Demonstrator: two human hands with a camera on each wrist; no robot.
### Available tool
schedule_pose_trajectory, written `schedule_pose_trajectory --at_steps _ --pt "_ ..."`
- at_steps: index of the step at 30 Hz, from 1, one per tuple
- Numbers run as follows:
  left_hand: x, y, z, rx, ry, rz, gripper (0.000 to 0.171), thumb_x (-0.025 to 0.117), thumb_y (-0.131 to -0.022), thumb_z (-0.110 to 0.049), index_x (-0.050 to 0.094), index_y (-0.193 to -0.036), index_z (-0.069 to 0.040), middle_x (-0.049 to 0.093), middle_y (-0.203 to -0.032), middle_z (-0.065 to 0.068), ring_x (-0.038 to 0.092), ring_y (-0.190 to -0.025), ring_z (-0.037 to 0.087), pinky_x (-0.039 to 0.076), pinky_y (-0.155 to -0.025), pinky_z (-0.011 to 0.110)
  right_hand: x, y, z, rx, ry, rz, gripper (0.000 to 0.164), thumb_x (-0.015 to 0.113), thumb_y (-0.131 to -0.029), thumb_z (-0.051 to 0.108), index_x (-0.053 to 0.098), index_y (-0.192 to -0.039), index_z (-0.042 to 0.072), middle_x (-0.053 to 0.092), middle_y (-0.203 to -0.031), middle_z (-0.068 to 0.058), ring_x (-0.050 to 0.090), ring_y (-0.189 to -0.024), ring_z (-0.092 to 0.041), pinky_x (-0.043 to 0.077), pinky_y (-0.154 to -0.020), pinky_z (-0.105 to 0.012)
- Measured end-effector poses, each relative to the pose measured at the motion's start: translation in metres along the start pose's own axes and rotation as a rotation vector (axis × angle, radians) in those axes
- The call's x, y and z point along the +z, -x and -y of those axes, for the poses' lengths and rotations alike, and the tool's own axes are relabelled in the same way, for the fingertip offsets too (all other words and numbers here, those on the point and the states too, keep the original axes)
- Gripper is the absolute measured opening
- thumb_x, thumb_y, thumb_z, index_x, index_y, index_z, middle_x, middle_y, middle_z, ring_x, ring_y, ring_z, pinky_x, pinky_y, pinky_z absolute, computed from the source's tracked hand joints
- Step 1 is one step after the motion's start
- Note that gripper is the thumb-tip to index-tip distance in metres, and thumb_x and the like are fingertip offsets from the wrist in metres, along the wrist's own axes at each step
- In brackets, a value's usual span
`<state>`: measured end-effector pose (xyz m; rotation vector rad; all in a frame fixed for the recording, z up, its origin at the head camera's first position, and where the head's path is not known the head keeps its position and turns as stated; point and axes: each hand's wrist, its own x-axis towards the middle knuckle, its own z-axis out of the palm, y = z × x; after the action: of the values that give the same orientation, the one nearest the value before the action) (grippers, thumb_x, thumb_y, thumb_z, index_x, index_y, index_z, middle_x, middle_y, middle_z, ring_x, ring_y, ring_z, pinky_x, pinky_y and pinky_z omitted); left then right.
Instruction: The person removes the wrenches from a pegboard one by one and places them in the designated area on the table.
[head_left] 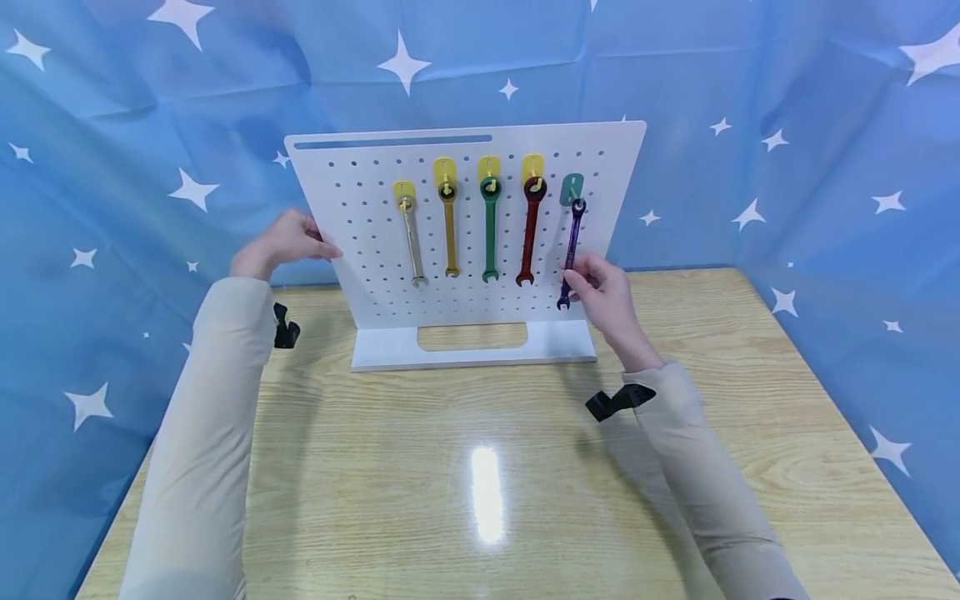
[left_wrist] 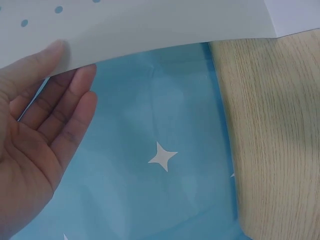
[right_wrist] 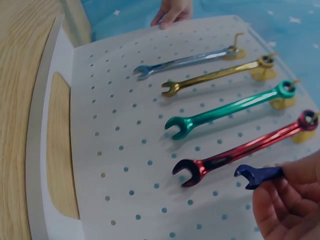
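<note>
Purple wrench (head_left: 572,247) is pinched by the outstretched right hand (head_left: 606,302).

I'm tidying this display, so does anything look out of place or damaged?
Two small oddities: the green hook by the purple wrench, since the other four are yellow, and the silver wrench, its hook set lower than the other yellow hooks. No damage shows.

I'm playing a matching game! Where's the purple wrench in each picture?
Head: the purple wrench is right of the red wrench, held in the right hand.
Left wrist: not in it.
Right wrist: lower right, one end poking out of that hand.
Shared landmark: the white pegboard, in all three.
</note>
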<state>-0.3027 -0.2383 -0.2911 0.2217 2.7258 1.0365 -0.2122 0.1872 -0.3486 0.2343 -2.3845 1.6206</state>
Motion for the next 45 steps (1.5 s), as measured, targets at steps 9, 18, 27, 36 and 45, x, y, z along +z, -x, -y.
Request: schedule_pose_trajectory --at_steps 9,18,27,36,45 --pt "0.0 0.0 0.001 -0.013 0.015 0.002 0.028 0.068 -0.086 -0.014 0.066 -0.104 0.008 0.07 -0.088 0.006 0.06 -0.077 0.01 0.048 -0.081 0.039 -0.011 0.008 0.021 0.045 -0.149 0.053 0.016 0.056 -0.094 0.005 0.061 -0.096 -0.009 0.065 -0.089 0.008 0.056 -0.069 -0.008 0.05 -0.059 -0.019" --pt "0.0 0.0 0.0 -0.006 0.012 0.002 0.027 0.068 -0.086 -0.012 0.065 -0.104 0.008 0.07 -0.086 0.005 0.06 -0.075 0.009 0.048 -0.077 0.034 -0.022 0.011 0.043 0.117 -0.334 0.125 0.012 0.055 -0.094 0.005 0.064 -0.087 0.008 0.067 -0.093 0.007 0.058 -0.074 -0.009 0.05 -0.06 -0.019" --pt "-0.001 0.0 0.0 -0.008 0.014 0.009 0.028 0.068 -0.086 -0.013 0.065 -0.105 0.008 0.071 -0.09 0.007 0.061 -0.078 0.011 0.048 -0.082 0.04 -0.026 0.02 0.055 0.118 -0.351 0.173 0.01 0.055 -0.094 0.005 0.063 -0.088 0.005 0.067 -0.093 0.003 0.059 -0.074 -0.011 0.05 -0.06 -0.021" --pt "0.0 0.001 -0.001 -0.004 0.012 0.009 0.028 0.067 -0.087 -0.013 0.065 -0.105 0.008 0.071 -0.092 0.009 0.061 -0.083 0.015 0.048 -0.084 0.041 -0.035 0.039 0.051 0.126 -0.315 0.194 0.012 0.054 -0.095 0.006 0.063 -0.088 0.009 0.067 -0.094 0.005 0.059 -0.074 -0.01 0.05 -0.061 -0.022" --pt "0.0 0.002 -0.001 -0.006 0.017 0.007 0.029 0.068 -0.086 -0.014 0.066 -0.105 0.007 0.071 -0.089 0.006 0.061 -0.079 0.012 0.048 -0.08 0.037 -0.043 0.057 0.035 0.151 -0.303 0.219 0.011 0.054 -0.095 0.007 0.064 -0.094 0.003 0.067 -0.089 0.003 0.06 -0.072 -0.01 0.051 -0.061 -0.022"
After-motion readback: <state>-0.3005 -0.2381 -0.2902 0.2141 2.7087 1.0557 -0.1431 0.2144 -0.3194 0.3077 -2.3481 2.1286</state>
